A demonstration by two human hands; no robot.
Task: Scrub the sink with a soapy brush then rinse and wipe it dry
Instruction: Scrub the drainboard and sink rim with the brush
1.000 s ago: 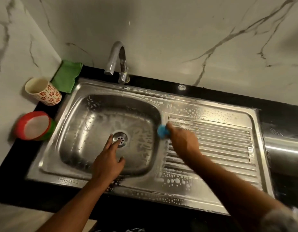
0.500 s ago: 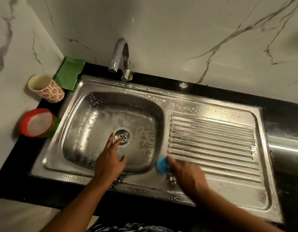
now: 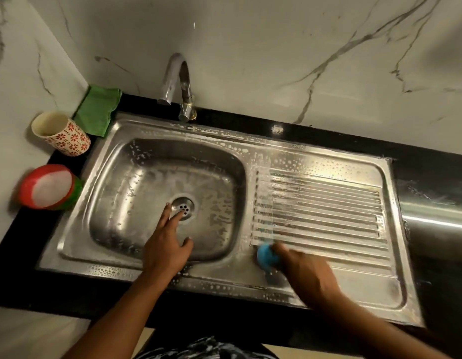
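Brush: The brush (image 3: pixel 267 256) is small, round and blue. It sits on the sink (image 3: pixel 367 288), on the flat strip between the bowl (image 3: pixel 116 203) and the ribs (image 3: pixel 328 208), at the near end of that strip.
Right hand: The right hand (image 3: pixel 310 275) holds the brush. Its fingers (image 3: pixel 283 251) are wrapped on it, and the brush pokes out past the tips, to the left and away from the person. The hand is blurry, so I cannot tell how each finger sits.
Left hand: The left hand (image 3: pixel 167 244) is down in the bowl. Its fingers (image 3: pixel 170 216) are straight and a little apart, with the tips just beside the drain (image 3: pixel 184 207). It holds nothing.
Nearer hand: The right hand has the brush. The left hand is well apart from it.
Way to go: The strip runs from the person toward the back wall. The ribs run left to right. I think the next rub goes up the strip or along the ribs.
Suds: White suds (image 3: pixel 235 149) dot the rim and the bowl sides, so I think scrubbing is the step now.
For later: No water comes from the tap (image 3: pixel 178 81). A green cloth (image 3: pixel 99 110) lies on the worktop (image 3: pixel 22 268) at the back left, beside a cup (image 3: pixel 61 134).
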